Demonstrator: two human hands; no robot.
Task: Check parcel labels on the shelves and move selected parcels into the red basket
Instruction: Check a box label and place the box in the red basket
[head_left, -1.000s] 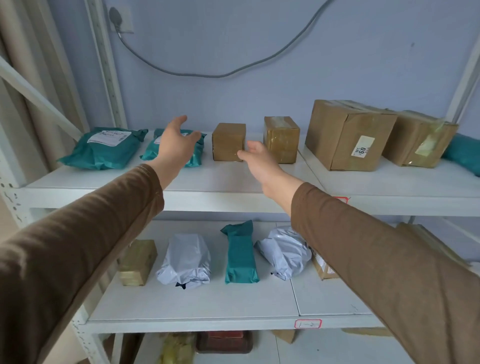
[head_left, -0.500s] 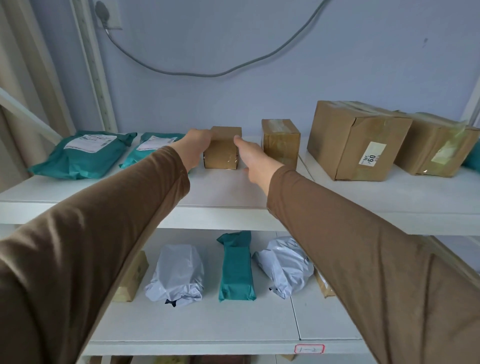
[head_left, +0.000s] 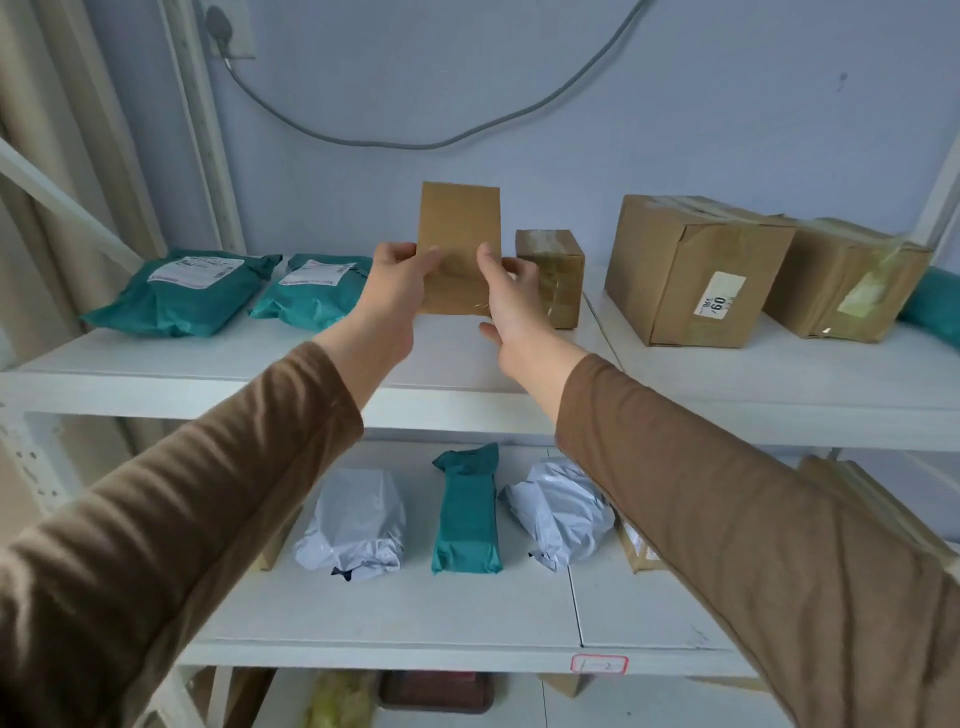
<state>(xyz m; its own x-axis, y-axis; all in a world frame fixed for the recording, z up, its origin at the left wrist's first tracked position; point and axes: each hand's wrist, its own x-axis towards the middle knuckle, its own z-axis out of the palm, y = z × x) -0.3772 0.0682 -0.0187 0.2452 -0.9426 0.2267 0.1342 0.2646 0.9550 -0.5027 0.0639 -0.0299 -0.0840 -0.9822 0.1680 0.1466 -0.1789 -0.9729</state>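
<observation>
Both hands, left (head_left: 397, 283) and right (head_left: 511, 296), hold a small brown box (head_left: 459, 234) above the upper shelf (head_left: 208, 364)

upper shelf (head_left: 467, 364): teal bags (head_left: 182, 291), cardboard boxes (head_left: 691, 270) | lower shelf (head_left: 415, 608): wrapped parcels (head_left: 467, 514)

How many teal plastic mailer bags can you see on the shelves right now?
4. Two labelled teal mailers lie side by side at the upper shelf's left end, one teal bundle is cut off at its far right edge, and one long teal mailer lies mid lower shelf. Others may be hidden.
</observation>
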